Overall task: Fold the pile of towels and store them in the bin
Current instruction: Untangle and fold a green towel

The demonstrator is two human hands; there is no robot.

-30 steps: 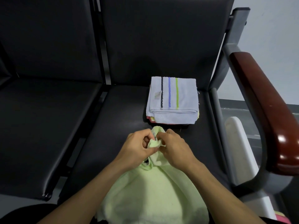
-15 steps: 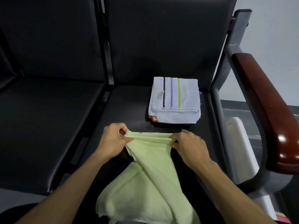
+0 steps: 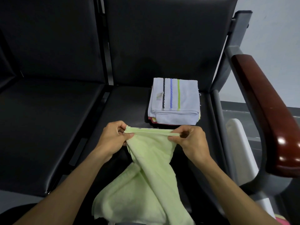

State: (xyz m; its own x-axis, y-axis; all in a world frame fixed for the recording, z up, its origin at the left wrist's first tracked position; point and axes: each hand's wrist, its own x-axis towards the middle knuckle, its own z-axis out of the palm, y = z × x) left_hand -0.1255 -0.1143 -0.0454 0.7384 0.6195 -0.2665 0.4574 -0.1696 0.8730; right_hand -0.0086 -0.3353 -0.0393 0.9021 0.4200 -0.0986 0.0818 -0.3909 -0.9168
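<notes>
Towel folding, mid-task. Black bench (image 3: pixel 53 127) of linked seats carried everything; wooden armrest (image 3: pixel 266 114) on the right, pale wall behind it.

Green towel (image 3: pixel 146 179) was the biggest loose item: upper edge stretched taut between both hands above the seat, body twisting once below the hands and draping down toward the person's lap, lower end spread loose and unfolded.

Stack of folded towels (image 3: pixel 174 103) sat on the same seat, just beyond the hands, near the backrest. White towel with black, blue and green stripes on top; red and yellow edges showed underneath.

White object (image 3: pixel 240 151) stood outside the seat frame under the armrest. Possibly the bin, but too little of it showed to tell.

Left hand (image 3: pixel 112 138) pinched the towel's left corner between thumb and fingers. Right hand (image 3: pixel 193 140) pinched the right corner the same way. Towel edge ran straight from one grip to the other, so the cloth hung directly below and between them.

Step in hand, as I read it: straightening the top edge before the first fold. The next move likely calls for shaking out the twist, then bringing corners together evenly or laying the towel flat on the seat. Storing in the bin was not yet started.
</notes>
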